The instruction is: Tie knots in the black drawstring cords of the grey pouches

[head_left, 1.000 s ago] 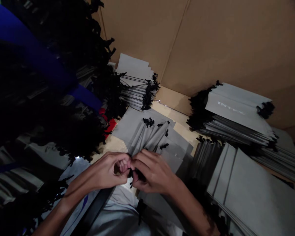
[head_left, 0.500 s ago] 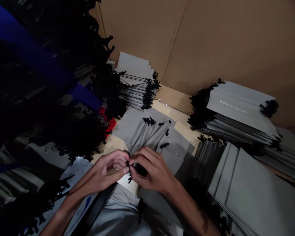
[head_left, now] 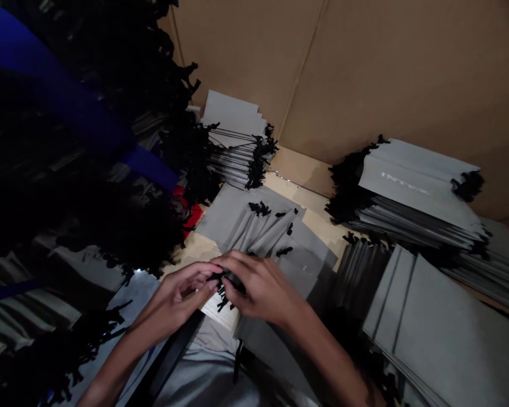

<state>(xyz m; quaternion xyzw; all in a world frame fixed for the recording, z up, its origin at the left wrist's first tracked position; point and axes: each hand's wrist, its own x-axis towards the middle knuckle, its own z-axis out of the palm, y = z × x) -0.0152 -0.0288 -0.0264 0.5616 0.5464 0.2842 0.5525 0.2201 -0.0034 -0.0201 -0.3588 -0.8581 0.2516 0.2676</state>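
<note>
My left hand (head_left: 180, 295) and my right hand (head_left: 258, 285) meet low in the middle, over a fanned bunch of flat grey paper bags (head_left: 265, 234). Both pinch a black cord (head_left: 223, 288) at the near end of a grey bag. Short frayed cord ends stick out between my fingertips. My right hand's fingers curl over the cord, and my left thumb and forefinger press on it from the left. More black cord knots (head_left: 259, 209) show at the far ends of the fanned bags.
Stacks of grey bags with black cords lie around: one at the back (head_left: 233, 144), a printed one at the right (head_left: 415, 189), a flat pile at the lower right (head_left: 441, 333). A dark heap with a blue strap (head_left: 68, 107) fills the left. A cardboard wall (head_left: 365, 68) stands behind.
My left hand has loosened from a fist into a pinch and dropped a little. My right hand has slid left over the cord, and both hands sit slightly lower.
</note>
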